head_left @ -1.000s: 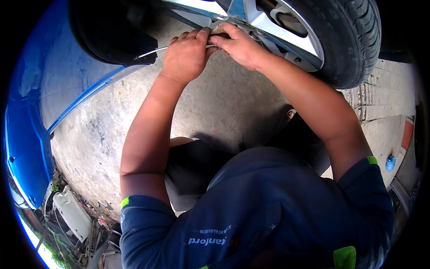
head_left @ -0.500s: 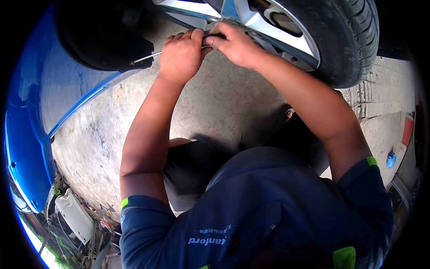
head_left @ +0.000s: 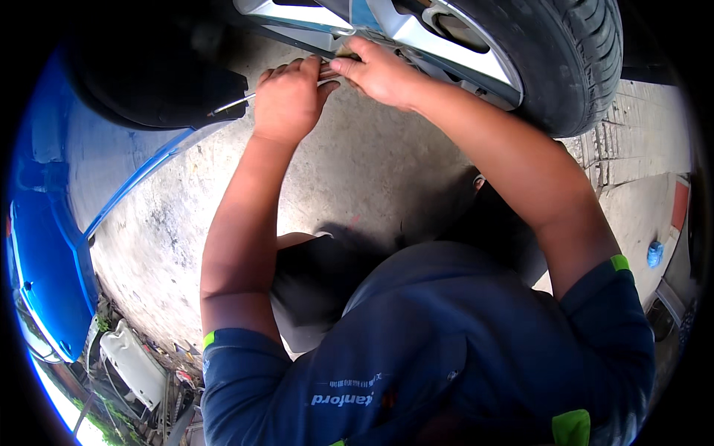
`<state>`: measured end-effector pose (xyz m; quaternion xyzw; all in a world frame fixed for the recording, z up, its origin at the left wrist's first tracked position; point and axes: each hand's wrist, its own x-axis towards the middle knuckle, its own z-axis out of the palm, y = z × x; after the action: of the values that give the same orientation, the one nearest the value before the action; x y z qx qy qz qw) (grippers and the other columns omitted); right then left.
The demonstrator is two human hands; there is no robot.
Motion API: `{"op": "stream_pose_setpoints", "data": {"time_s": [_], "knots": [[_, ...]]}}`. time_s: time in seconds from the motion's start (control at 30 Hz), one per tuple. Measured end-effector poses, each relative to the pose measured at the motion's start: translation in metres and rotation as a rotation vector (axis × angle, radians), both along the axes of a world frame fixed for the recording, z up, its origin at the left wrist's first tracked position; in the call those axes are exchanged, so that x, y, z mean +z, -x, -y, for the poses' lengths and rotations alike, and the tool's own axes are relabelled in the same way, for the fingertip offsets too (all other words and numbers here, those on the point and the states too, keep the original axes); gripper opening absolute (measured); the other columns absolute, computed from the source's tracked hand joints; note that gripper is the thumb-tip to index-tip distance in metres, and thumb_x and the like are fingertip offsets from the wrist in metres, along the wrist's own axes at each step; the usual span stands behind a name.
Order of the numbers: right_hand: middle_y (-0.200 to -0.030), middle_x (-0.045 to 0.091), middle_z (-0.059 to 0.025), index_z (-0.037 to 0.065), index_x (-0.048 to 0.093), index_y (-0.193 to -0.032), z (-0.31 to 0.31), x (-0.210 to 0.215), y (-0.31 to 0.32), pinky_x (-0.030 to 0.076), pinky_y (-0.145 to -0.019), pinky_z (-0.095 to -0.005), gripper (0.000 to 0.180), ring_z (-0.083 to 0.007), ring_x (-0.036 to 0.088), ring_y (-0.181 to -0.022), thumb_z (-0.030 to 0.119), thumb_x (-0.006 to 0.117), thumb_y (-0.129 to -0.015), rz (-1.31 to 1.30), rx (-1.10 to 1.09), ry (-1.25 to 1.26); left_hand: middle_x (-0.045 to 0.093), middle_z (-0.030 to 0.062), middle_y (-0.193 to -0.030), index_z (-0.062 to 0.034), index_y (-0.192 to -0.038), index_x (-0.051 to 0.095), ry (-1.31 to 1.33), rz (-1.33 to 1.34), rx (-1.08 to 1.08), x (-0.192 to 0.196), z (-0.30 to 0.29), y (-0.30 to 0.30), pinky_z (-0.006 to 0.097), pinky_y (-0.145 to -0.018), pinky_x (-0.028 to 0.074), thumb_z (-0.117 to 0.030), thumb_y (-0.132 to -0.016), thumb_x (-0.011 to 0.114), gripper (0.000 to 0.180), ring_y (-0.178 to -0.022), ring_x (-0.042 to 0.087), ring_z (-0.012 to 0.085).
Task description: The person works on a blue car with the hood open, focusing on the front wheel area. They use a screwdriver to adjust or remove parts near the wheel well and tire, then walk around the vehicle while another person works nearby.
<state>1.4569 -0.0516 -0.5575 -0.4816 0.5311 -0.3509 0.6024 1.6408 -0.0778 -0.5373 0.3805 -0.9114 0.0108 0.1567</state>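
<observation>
At wheel rim (head_left: 476, 56), hands (head_left: 327, 85), thin tool (head_left: 238, 102)

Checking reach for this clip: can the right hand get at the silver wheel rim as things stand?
Probably yes. The right hand already rests against the silver wheel rim, just inside the black tyre, with nothing between them. The left hand works beside it, gripping a thin metal tool, and does not block it.

A wheel (head_left: 513, 52) stands at upper right on the concrete floor (head_left: 357, 178), a car body panel (head_left: 52, 245) curving along the left. Between them, both hands meet at the wheel's rim: left hand (head_left: 286, 100) beside right hand (head_left: 379, 70), a thin metal tool (head_left: 238, 100) jutting leftward.
</observation>
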Motion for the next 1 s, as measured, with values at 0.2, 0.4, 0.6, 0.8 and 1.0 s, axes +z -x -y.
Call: {"op": "stream_pose_setpoints", "data": {"time_s": [0.2, 0.4, 0.6, 0.8, 1.0], "knots": [[-0.092, 0.066, -0.0101, 0.004, 0.052, -0.108, -0.011, -0.007, -0.001, 0.05, -0.074, -0.036, 0.031, -0.0212, 0.062, -0.083, 0.03, 0.063, -0.096, -0.405, 0.032, 0.429, 0.069, 0.0107, -0.084, -0.0068, -0.096, 0.065, -0.238, 0.112, 0.062, 0.01, 0.0, -0.003, 0.044, -0.07, 0.049, -0.027, -0.083, 0.073, 0.025, -0.082, 0.065, 0.0338], [-0.078, 0.061, -0.0059, 0.003, 0.06, -0.104, 0.004, 0.009, 0.008, 0.047, -0.062, -0.0297, 0.033, -0.0126, 0.055, -0.067, 0.036, 0.058, -0.099, 0.208, -0.009, -0.274, 0.067, 0.0077, -0.08, -0.0079, -0.09, 0.064, 0.233, -0.016, -0.044, -0.006, 0.001, -0.007, 0.04, -0.067, 0.047, -0.025, -0.08, 0.073, 0.022, -0.075, 0.064, 0.0295], [-0.082, 0.064, -0.01, 0.001, 0.058, -0.11, 0.003, -0.012, -0.005, 0.049, -0.075, -0.0374, 0.032, -0.0211, 0.061, -0.079, 0.029, 0.062, -0.095, -0.133, -0.116, 0.38, 0.067, 0.0077, -0.081, -0.0081, -0.095, 0.064, 0.153, -0.076, -0.026, -0.004, 0.002, -0.003, 0.04, -0.068, 0.048, -0.025, -0.08, 0.073, 0.025, -0.076, 0.065, 0.0294], [-0.099, 0.067, -0.0116, -0.003, 0.058, -0.107, 0.0, 0.01, 0.005, 0.05, -0.08, -0.0364, 0.034, -0.0218, 0.062, -0.09, 0.03, 0.062, -0.097, 0.153, -0.032, -0.312, 0.069, 0.009, -0.085, -0.0084, -0.097, 0.064, 0.143, 0.013, -0.019, 0.002, -0.004, -0.005, 0.042, -0.072, 0.049, -0.026, -0.084, 0.071, 0.024, -0.078, 0.065, 0.0303], [-0.096, 0.064, -0.0075, -0.001, 0.058, -0.106, -0.005, -0.01, -0.004, 0.049, -0.068, -0.0317, 0.029, -0.0154, 0.059, -0.083, 0.024, 0.066, -0.094, -0.044, -0.031, 0.167, 0.068, 0.0082, -0.082, -0.0085, -0.097, 0.063, 0.097, -0.03, -0.018, -0.003, -0.007, -0.003, 0.041, -0.071, 0.048, -0.024, -0.082, 0.072, 0.023, -0.077, 0.065, 0.0303]]}}
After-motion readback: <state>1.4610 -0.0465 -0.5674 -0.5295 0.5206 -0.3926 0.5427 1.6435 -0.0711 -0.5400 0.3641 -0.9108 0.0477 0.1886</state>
